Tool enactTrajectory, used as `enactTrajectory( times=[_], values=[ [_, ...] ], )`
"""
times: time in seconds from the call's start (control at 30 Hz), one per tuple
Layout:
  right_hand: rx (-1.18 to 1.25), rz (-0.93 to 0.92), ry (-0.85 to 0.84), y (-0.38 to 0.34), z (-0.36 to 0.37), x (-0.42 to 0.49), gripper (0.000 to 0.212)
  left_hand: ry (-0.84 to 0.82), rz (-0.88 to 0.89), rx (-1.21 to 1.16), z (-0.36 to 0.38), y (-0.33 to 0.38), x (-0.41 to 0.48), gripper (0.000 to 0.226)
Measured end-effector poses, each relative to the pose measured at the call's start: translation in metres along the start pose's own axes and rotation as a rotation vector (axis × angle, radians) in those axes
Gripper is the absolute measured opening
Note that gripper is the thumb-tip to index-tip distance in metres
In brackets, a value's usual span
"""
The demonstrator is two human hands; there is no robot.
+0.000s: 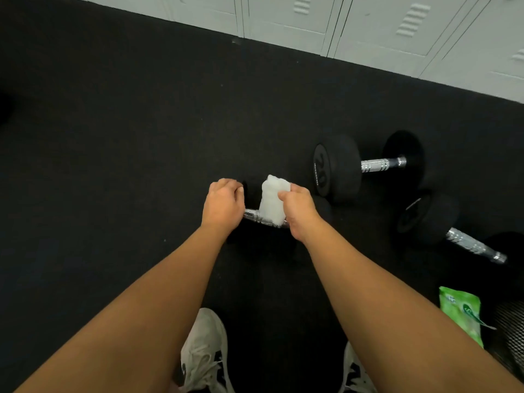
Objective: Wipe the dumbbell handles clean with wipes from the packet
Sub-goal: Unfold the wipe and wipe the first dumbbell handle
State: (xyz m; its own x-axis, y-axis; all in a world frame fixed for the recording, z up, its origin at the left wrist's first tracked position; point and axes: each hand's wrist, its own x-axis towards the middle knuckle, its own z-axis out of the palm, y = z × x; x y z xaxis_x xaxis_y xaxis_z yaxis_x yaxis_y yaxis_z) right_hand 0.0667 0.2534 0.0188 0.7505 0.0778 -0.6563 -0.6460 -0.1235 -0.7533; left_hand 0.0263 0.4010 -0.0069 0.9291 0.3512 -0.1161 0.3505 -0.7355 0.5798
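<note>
Left hand [224,204] curls round one end of the dumbbell [324,208] on the floor [113,137], seemingly to stop it rolling, while the right hand [297,211] pinches a wipe [272,201] draped over its handle [252,215] (the packet [460,313] lies near, off to the right).

- Matte black rubber floor [113,137], running up to a row of pale grey metal lockers [312,18] along its far edge.
- Black round-headed dumbbell with a chrome knurled handle [371,165], lying at right, "20" on its end face.
- Second black dumbbell [453,236], nearer and further right, angled, near the first.
- Third dumbbell [252,215] at centre, chrome bar showing, heads dark against the floor.
- Green plastic wipes packet [460,316] at the right edge, just beside a black mesh object [510,330].
- White-and-black lace-up shoes [205,350] standing at the near edge.
</note>
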Motion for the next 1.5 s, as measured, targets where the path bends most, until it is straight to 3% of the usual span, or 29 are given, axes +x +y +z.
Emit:
enactTrajectory(
  times=[0.27, 0.43, 0.6, 0.7, 0.9, 1.07, 1.3, 1.5],
  values=[
    [-0.239, -0.184, 0.095, 0.009, 0.022, 0.024, 0.025, -0.006, 0.088, 0.069, 0.012, -0.025, 0.021, 0.033],
    [-0.649, -0.393, 0.111, 0.021, 0.029, 0.028, 0.035, 0.021, 0.125, 0.068, 0.021, -0.034, 0.018, 0.034],
    [-1.156, -0.584, -0.119, 0.057, 0.029, 0.029, 0.043, 0.079, 0.152, 0.071, 0.021, -0.038, 0.023, 0.031],
    [-1.344, -0.634, -0.247, 0.076, 0.027, 0.021, 0.052, 0.083, 0.167, 0.038, 0.021, -0.043, 0.025, 0.029],
    [-1.494, -0.642, -0.423, 0.077, 0.032, 0.033, 0.067, 0.102, 0.193, 0.044, 0.022, -0.046, 0.023, 0.034],
    [-1.492, -0.563, -0.292, 0.083, 0.028, 0.023, 0.064, 0.098, 0.184, 0.074, 0.025, -0.046, 0.021, 0.033],
    [-1.515, -0.6, -0.387, 0.073, 0.039, 0.031, 0.069, 0.062, 0.169, 0.13, 0.023, -0.045, 0.02, 0.036],
    [-1.507, -0.507, -0.293, 0.084, 0.04, 0.014, 0.066, 0.071, 0.159, 0.102, 0.021, -0.043, 0.019, 0.036]
  ],
)
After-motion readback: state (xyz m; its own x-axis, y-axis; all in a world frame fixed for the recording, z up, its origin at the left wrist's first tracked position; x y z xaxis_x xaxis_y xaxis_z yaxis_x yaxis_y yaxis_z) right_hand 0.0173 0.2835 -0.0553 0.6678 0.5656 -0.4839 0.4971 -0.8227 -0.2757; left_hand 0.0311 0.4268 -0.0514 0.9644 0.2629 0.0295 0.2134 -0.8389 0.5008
